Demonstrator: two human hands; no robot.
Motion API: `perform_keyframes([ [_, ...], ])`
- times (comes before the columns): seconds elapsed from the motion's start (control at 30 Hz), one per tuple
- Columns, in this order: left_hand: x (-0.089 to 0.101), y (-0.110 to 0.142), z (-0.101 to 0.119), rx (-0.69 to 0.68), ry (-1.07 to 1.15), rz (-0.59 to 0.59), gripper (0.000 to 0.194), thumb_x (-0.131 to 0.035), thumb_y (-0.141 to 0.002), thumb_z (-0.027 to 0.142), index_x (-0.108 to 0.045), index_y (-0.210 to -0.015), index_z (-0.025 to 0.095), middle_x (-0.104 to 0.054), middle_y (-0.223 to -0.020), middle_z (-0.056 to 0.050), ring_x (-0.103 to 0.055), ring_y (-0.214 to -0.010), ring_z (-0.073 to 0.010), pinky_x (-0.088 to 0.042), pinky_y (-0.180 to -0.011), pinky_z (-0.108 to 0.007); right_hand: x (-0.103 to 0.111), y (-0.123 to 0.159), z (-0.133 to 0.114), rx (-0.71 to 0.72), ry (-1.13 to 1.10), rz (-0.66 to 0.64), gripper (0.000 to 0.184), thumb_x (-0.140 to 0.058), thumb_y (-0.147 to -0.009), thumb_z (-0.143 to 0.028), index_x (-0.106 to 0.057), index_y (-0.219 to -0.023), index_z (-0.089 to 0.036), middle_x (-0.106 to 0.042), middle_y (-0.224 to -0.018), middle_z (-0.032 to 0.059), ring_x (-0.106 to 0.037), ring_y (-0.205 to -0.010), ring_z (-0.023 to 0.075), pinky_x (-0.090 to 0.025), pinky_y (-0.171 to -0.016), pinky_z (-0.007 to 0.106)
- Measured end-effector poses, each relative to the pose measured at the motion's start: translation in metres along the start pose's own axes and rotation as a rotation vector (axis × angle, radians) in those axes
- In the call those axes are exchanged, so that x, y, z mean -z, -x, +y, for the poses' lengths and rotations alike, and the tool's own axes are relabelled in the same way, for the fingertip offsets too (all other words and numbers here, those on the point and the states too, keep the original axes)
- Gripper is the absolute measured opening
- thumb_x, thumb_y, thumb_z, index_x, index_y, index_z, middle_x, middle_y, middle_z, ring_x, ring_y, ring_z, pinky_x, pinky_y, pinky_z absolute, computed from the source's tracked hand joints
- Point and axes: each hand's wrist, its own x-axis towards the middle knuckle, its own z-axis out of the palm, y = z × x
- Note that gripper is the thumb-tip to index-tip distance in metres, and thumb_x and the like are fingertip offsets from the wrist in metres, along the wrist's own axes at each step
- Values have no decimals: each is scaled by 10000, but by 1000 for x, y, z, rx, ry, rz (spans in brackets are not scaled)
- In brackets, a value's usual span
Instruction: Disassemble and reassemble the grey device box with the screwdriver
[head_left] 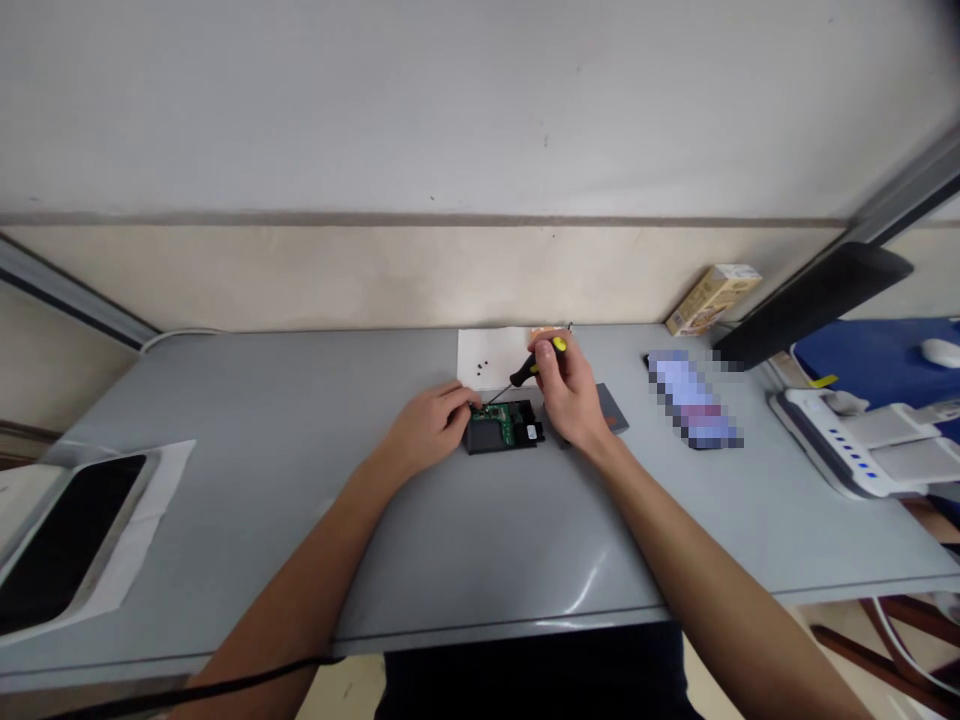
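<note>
A small black device [501, 428] with a green circuit board lies open on the grey table [300, 450]. My right hand [570, 390] grips a screwdriver [534, 367] with a black and yellow handle, its tip slanting down to the board's left corner. My left hand [431, 420] rests at the device's left edge, fingers closed against it beside the tip. A dark grey cover piece [611, 408] lies just behind my right hand.
A white paper sheet [487, 358] with small black screws lies behind the device. A blurred object [694, 400] sits to the right, a small cardboard box [712, 297] against the wall, a white power strip [847, 445] far right, a dark screen [67, 540] far left.
</note>
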Motion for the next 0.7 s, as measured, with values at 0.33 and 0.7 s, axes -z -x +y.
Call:
perform_keyframes([
  [0.33,-3,-1,1,-10,-5,36,255,-434,-966,185,-684,-969,235,-714,-951,-24,-658,-837,-193,-514,-802,-331,-23,-20,-31,83,117,-284,233,-593,-976,-475,-590,-877,-264,-540,-692,-23,-497,-647,145,-396,-637,288],
  [0.7,-5,-2,-2,-19,7,39,236,-447,-966,183,-678,-988,225,-713,-974,-31,-655,-854,-193,-501,-785,-331,-57,-28,-16,124,-130,-39,211,-543,-1002,-407,-471,-871,-258,-471,-776,-32,-485,-684,123,-460,-672,276],
])
